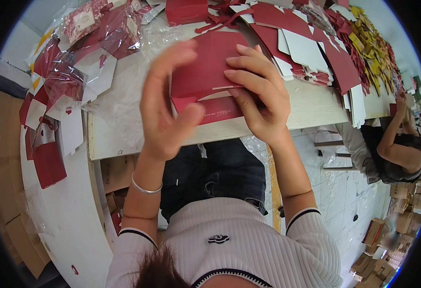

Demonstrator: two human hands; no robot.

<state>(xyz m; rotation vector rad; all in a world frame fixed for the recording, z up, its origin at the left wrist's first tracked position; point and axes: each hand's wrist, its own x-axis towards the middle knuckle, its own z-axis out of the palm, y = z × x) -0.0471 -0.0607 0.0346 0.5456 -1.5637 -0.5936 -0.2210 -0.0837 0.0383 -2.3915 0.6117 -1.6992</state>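
A red cardboard box [201,72] rests on the table in front of me, with a flap lifted slightly along its near edge and a white gap showing under it. Pressed onto the box's right side is my right hand [265,93], fingers lying over the top and thumb at the near edge, gripping it. My left hand [165,103] curves around the left side, slightly blurred, its fingers and thumb wide apart. Whether the left fingertips touch the box I cannot tell.
Flat red and white card pieces [304,50] are stacked to the right. Clear plastic-wrapped red packages [105,29] and open red boxes [50,163] crowd the left. Yellow and red pieces [368,48] pile up at the far right, near another person [402,149]. Cartons [373,230] stand on the floor.
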